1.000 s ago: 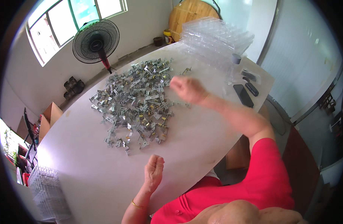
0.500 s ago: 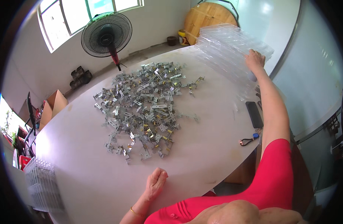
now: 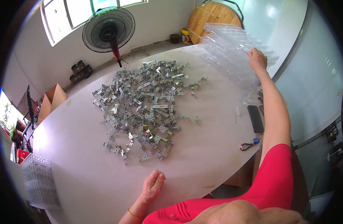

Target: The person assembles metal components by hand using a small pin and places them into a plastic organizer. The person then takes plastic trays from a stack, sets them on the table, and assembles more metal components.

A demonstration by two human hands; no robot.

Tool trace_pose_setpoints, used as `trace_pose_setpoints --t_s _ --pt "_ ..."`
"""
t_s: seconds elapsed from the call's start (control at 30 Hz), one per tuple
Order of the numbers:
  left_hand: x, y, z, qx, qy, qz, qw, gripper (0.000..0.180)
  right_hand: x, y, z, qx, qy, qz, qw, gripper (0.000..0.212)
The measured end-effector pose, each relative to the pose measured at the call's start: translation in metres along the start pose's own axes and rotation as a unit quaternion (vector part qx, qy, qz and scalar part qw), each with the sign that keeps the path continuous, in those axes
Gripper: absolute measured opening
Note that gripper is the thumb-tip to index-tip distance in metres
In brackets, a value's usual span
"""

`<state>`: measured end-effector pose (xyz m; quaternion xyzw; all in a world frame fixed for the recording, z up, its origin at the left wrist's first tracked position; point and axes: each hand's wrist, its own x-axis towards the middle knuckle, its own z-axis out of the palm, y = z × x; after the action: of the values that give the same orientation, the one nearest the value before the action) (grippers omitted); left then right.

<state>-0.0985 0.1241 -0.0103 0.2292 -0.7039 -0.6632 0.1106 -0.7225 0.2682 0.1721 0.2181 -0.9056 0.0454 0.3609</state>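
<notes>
My right hand (image 3: 258, 59) is stretched out to the far right, its fingers closed on the near edge of a clear plastic tray (image 3: 231, 35) at the top of a stack. The fingertips are partly hidden behind the hand. Close to me, my left hand (image 3: 154, 185) rests on the pale table (image 3: 201, 149) as a loose fist, with nothing showing in it. A wide heap of small metal brackets (image 3: 141, 97), some with brass-coloured parts, covers the table's middle, beyond the left hand.
By my right forearm lie a black phone (image 3: 255, 118) and a dark key loop (image 3: 248, 145) with a blue tag. More clear trays (image 3: 40, 183) are stacked at the near left. Past the table stand a fan (image 3: 108, 31), an open cardboard box (image 3: 53, 100) and a round wooden tabletop (image 3: 212, 18).
The top tray in my right hand has tilted slightly, and its edge stands out more from the stack. My left hand stays closed on the table. The view has shifted a little.
</notes>
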Motion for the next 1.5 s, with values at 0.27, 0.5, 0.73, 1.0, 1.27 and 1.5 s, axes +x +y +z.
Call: trace_pose_setpoints --t_s 0.27,0.5,0.73,1.0,1.27,1.5 --pt "0.000 -0.006 -0.002 -0.014 -0.004 0.021 1.000 0.024 -0.010 0.000 -0.038 0.049 0.012 0.008 0.999 0.035" --pt "0.001 0.005 -0.005 -0.068 -0.027 -0.009 0.997 0.021 -0.006 -0.028 -0.085 0.076 0.130 -0.039 0.988 0.032" --pt "0.001 0.024 -0.005 -0.162 -0.010 -0.003 0.987 0.020 -0.057 -0.102 -0.188 0.182 0.155 -0.112 0.965 0.029" --pt "0.022 0.122 -0.026 -0.182 0.091 0.165 0.965 0.020 -0.172 -0.172 -0.292 0.419 0.118 -0.237 0.869 0.026" --pt "0.008 0.129 -0.041 -0.308 0.061 0.269 0.911 0.031 -0.244 -0.216 -0.313 0.476 0.026 -0.327 0.816 0.028" --pt "-0.016 0.124 -0.049 -0.222 0.176 0.208 0.936 0.027 -0.269 -0.242 -0.297 0.511 -0.036 -0.308 0.801 0.027"
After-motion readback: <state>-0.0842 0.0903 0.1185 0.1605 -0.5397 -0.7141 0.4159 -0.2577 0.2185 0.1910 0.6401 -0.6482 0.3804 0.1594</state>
